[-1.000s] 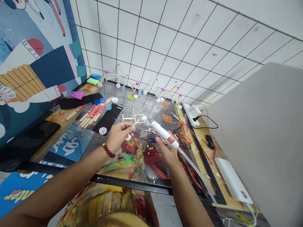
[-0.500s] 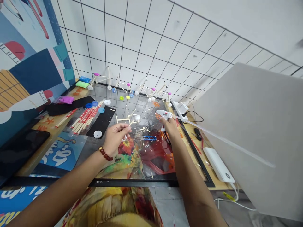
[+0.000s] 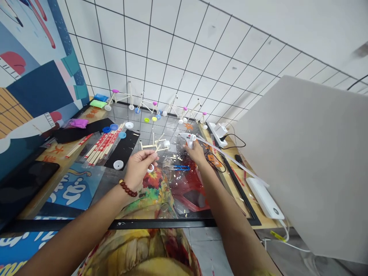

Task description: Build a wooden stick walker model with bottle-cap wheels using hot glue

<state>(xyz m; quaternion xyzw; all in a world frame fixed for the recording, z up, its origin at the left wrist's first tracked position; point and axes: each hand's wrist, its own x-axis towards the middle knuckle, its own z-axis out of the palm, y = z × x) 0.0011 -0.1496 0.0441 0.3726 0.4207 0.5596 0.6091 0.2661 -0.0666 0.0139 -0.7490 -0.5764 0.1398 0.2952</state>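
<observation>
A small bicycle model of wooden sticks is pinched between the thumb and fingers of my left hand. One white cap wheel shows at its far right end, and a white ring shows just under my fingers. My right hand grips a white glue gun by its handle, nozzle pointing left, apart from the model. A long clear glue stick juts from its back. Blue-handled thread snips lie between my hands.
Several finished stick bicycles stand along the wall. On the left lie wrapped chopsticks, bottle caps, black sheets and a dark phone-like slab. A power strip and white power bank sit right; wood scraps litter the middle.
My right hand has brought the glue gun left, closer to the stick model. Its black cord now shows to the right of my wrist. My left hand has hardly moved.
</observation>
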